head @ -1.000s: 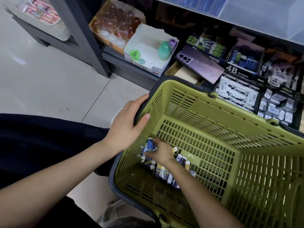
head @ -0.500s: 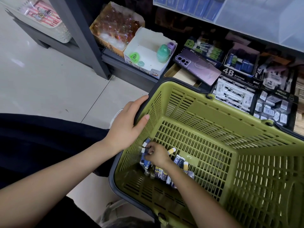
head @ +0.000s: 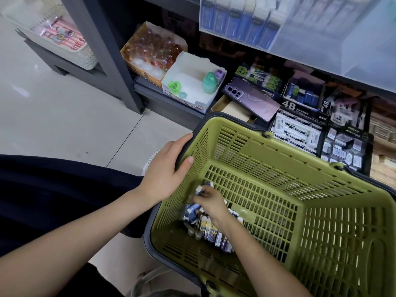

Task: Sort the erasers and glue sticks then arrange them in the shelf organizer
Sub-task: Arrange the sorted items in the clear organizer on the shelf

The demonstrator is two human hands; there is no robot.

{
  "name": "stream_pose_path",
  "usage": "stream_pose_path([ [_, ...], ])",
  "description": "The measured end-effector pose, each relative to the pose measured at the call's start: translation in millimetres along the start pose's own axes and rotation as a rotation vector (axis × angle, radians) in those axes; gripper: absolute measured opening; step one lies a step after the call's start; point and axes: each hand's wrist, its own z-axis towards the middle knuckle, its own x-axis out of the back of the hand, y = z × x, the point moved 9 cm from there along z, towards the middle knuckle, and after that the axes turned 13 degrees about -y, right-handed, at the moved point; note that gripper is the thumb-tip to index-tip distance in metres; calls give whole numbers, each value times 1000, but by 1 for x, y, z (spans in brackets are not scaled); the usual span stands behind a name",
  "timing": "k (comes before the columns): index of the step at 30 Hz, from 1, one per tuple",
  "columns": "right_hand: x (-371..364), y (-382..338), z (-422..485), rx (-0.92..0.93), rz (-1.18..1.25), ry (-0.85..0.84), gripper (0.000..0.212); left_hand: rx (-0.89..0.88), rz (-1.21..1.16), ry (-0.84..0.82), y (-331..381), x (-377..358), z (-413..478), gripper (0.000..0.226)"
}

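Gripping the basket by its left rim with the left hand: wrapped over the dark edge, thumb pressed against the inside of the green wall. Same hold as a second ago, no slide along the rim. Judged a steadying grip and nothing more.

Pinching with the right hand, low in the near-left corner of the basket floor, curled round a small white-capped piece. Too blurred to call eraser or glue stick. Barely displaced over the last second, yet busy. First showing a blue-wrapped piece above the knuckles, then white tips at the fingertips, now this single white cap smeared by motion.

Reads as picking through the pile, not carrying anything off. Blue-and-white packets and sticks heaped in that corner against the left wall, directly under and beside the wrist. Nothing raised toward the rim yet.

Well apart from the shelf organizer, which sits beyond the basket's far rim with white packets already in its compartments. Probably early in the sort. Next move likely to need a firm enough pinch and a clean lift over the far rim.
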Motion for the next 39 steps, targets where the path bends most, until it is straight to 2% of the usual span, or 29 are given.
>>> stream_pose_path([
  [3, 10, -56, -28, 145, 170, 62, 11, -29, 176, 128, 19, 17, -5, 38],
  [5, 16, -101, -53, 274, 204, 82, 11, -14, 70, 238, 35, 33, -9, 28],
  [6, 17, -126, -68, 346, 181, 95, 11, 35, -117, 236, 40, 35, -8, 27],
  [7, 17, -151, -83, 426, 138, 111, 10, 134, -399, 168, 42, 30, -4, 27],
  [9, 12, -203, -115, 604, 30, 133, 10, 385, -1106, -102, 58, -7, 3, 33],
  [10, 8, -225, -131, 676, -36, 143, 10, 467, -1378, -233, 76, -21, 3, 38],
  [11, 5, -245, -145, 726, -114, 161, 12, 492, -1549, -322, 94, -25, 4, 43],
  [13, 0, -274, -168, 771, -256, 193, 13, 448, -1689, -383, 119, -13, 11, 46],
  [16, -5, -306, -188, 791, -353, 193, 18, 320, -1766, -471, 150, 10, 16, 34],
  [18, -6, -325, -199, 807, -359, 191, 14, 278, -1781, -517, 164, 21, 17, 28],
  [20, -6, -345, -208, 836, -372, 201, 12, 276, -1729, -531, 170, 31, 19, 26],
  [23, -1, -377, -218, 897, -285, 187, 9, 275, -1597, -535, 172, 55, 24, 34],
  [26, 11, -409, -218, 927, -241, 254, 21, 265, -1499, -453, 166, 91, 32, 31],
  [30, 19, -441, -191, 837, -456, 410, 19, 226, -1364, -237, 150, 143, 53, 26],
  [32, 15, -452, -171, 805, -576, 474, 15, 203, -1355, -196, 146, 160, 62, 22],
  [36, 2, -462, -139, 803, -579, 469, 13, 179, -1405, -146, 138, 180, 75, 27],
  [39, -1, -459, -125, 738, -646, 472, 17, 197, -1410, -75, 126, 191, 81, 18],
])
